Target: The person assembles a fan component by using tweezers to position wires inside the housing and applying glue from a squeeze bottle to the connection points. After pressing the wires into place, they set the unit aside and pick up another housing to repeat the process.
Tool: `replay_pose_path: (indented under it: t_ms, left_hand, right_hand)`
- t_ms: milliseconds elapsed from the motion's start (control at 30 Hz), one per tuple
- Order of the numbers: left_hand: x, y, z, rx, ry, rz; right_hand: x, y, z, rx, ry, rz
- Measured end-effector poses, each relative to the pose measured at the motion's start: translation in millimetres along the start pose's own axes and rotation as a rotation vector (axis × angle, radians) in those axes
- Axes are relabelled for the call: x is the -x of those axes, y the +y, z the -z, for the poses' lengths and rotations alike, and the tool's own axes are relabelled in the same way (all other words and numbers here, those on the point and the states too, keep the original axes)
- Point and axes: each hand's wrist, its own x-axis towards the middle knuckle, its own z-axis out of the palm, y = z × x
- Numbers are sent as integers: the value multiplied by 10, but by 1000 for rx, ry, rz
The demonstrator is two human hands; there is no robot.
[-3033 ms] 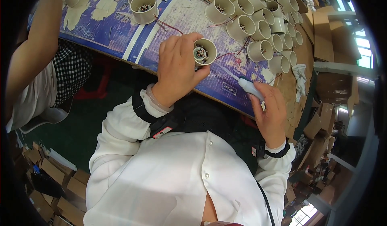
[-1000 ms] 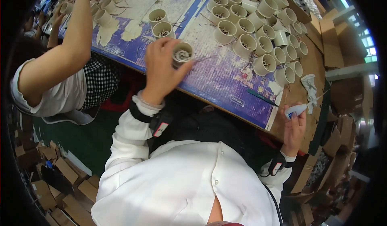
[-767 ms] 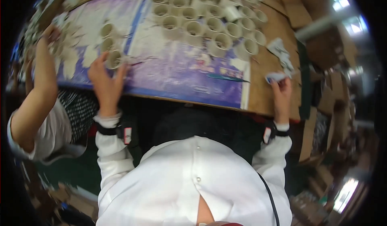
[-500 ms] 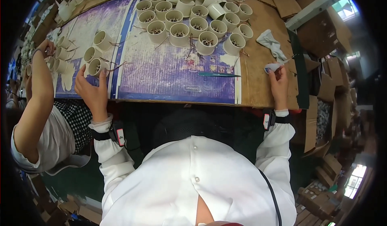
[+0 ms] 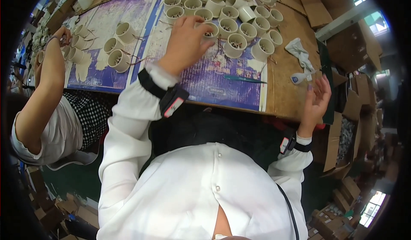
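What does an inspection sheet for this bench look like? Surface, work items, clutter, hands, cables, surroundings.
Surface: purple-and-white covering worn, with pale patches; brown board along its right.
Work items: cream cups crowd the far side, some tipped over; three cups stand apart to the left; squeeze bottle lies on the board.
Clutter: crumpled white cloth, slim teal tool.
Hands: left hand at a cup in the crowd, grip unclear; right hand open, near the bottle.
Cables: thin leads trail from several cups; black cord beside the white shirt.
Surroundings: co-worker's arm at left; cardboard boxes at right.
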Motion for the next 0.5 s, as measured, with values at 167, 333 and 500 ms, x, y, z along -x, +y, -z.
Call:
replay_pose_path:
  t_ms: [167,333,500]
  left_hand:
    - [82,-21,-33,-33,-31,-17]
    - [463,80,396,-35,-89,28]
    - [730,150,716,-30,-149,132]
  right_hand:
    - [-90,-560,-379,-130,-268,100]
    - [-168,-911,-975,-309,-698,128]
    - [-12,-935,-1666,-298,-843,355]
